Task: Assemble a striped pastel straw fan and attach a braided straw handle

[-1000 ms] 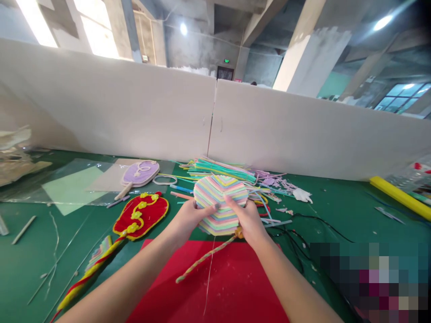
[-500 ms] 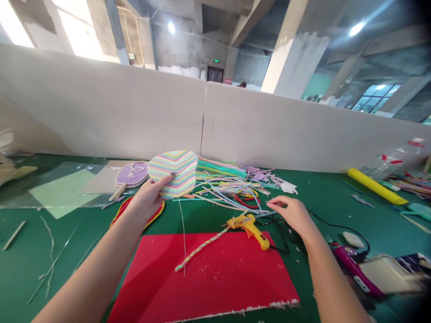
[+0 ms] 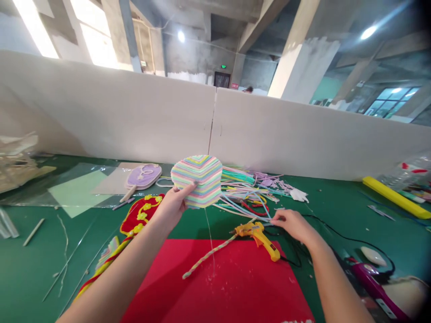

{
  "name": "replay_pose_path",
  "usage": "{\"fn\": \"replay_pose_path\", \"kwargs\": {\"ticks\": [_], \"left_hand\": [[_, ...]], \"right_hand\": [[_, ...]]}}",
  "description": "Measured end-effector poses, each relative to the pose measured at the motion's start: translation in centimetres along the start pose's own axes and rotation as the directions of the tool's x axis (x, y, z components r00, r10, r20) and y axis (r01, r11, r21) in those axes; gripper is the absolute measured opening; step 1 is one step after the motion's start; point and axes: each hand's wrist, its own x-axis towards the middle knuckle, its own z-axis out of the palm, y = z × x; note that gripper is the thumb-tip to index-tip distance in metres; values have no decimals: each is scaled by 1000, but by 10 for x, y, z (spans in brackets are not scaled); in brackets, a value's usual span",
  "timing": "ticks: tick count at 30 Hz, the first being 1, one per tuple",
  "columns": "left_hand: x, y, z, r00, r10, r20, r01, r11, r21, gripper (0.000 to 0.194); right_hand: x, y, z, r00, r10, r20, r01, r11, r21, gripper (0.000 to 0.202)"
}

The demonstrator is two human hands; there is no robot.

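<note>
My left hand (image 3: 173,206) grips a striped pastel panel (image 3: 202,172), rounded at the top, its thumb across the front. The panel looks made of pipe cleaners laid in V-shaped rows, and a thin strand hangs below it. With fingertips pinched together, my right hand (image 3: 291,222) is at the near end of a loose pale pipe cleaner (image 3: 245,210). Just below that hand, a yellow glue gun (image 3: 257,233) lies on its side. A twisted pastel stick (image 3: 210,255) runs from the gun's nozzle over a red board (image 3: 235,287).
Behind the panel are loose pipe cleaners (image 3: 235,175) and purple scraps (image 3: 269,179). To the left lie a purple fan (image 3: 144,176) and a red-and-yellow piece (image 3: 138,213). A yellow bar (image 3: 397,197), a bottle (image 3: 412,172) and a black cord (image 3: 340,233) are on the right.
The view has swung slightly left. My right hand has come down and closer to the glue gun, its fingertips now at the pipe cleaner ends. My left hand still holds the panel.
</note>
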Motion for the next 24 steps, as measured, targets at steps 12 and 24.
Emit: {"fn": "replay_pose_path", "kwargs": {"ticks": [12, 24], "left_hand": [[-5, -8, 31, 986, 156, -61, -164, 975, -148, 39], [-15, 1, 28, 977, 188, -99, -198, 973, -116, 50]], "right_hand": [[3, -134, -39, 888, -55, -456, 289, 838, 462, 34], [4, -136, -21, 910, -268, -317, 380, 845, 376, 31]]}}
